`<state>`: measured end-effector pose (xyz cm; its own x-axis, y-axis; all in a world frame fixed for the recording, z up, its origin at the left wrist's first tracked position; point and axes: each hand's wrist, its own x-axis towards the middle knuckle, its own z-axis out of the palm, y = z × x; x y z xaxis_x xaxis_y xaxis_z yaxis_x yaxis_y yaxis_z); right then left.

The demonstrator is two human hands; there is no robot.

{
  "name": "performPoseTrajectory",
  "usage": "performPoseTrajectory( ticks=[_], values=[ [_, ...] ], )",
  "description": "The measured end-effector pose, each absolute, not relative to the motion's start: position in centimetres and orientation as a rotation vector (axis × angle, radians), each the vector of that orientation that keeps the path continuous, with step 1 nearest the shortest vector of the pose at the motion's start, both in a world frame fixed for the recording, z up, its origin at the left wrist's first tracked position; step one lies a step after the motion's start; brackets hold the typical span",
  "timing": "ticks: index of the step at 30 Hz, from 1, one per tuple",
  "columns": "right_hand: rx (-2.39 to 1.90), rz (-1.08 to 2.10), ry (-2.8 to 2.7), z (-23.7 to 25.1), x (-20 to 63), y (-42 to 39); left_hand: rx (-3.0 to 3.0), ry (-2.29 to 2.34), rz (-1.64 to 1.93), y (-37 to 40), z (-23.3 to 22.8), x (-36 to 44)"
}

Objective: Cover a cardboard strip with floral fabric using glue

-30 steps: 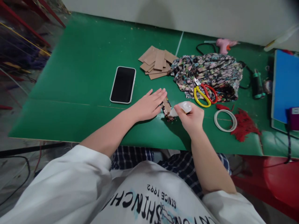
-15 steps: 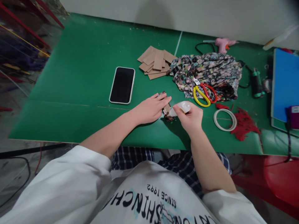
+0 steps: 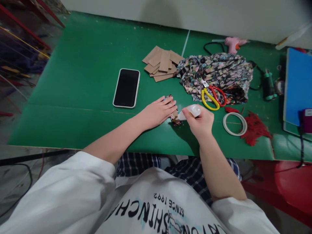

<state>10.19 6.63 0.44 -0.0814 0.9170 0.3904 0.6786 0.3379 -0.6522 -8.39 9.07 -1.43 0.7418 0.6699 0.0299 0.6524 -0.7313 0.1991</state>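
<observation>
My left hand (image 3: 159,113) lies flat with its fingers stretched over a small cardboard strip (image 3: 175,116) edged with patterned fabric, partly covering it. My right hand (image 3: 201,121) is wrapped round a white squeeze bottle (image 3: 191,111), tilted with its nozzle end at the strip's near right side. Whether the nozzle touches the strip I cannot tell. Beyond my right hand, scissors (image 3: 212,97) with one yellow and one red handle rest partly on a crumpled floral cloth (image 3: 219,70). Several brown cardboard pieces (image 3: 162,61) are piled beyond my left hand.
A phone (image 3: 126,88) lies on the green table (image 3: 80,81) to the left. On the right are a tape roll (image 3: 225,124), red fabric scraps (image 3: 255,128), a green and black tool (image 3: 268,86) and a blue board (image 3: 298,87). A pink glue gun (image 3: 232,45) sits at the back.
The bottle and my right hand have shifted slightly right, away from my left hand. My left hand still lies on the strip.
</observation>
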Motion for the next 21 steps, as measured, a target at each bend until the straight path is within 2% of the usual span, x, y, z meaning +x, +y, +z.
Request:
performPoseTrajectory(
  ticks=[21],
  values=[
    [-1.420, 0.231, -1.868, 0.44, 10.79, 7.01, 2.737, 1.068, 0.146, 9.15, -1.08, -8.25]
  ],
)
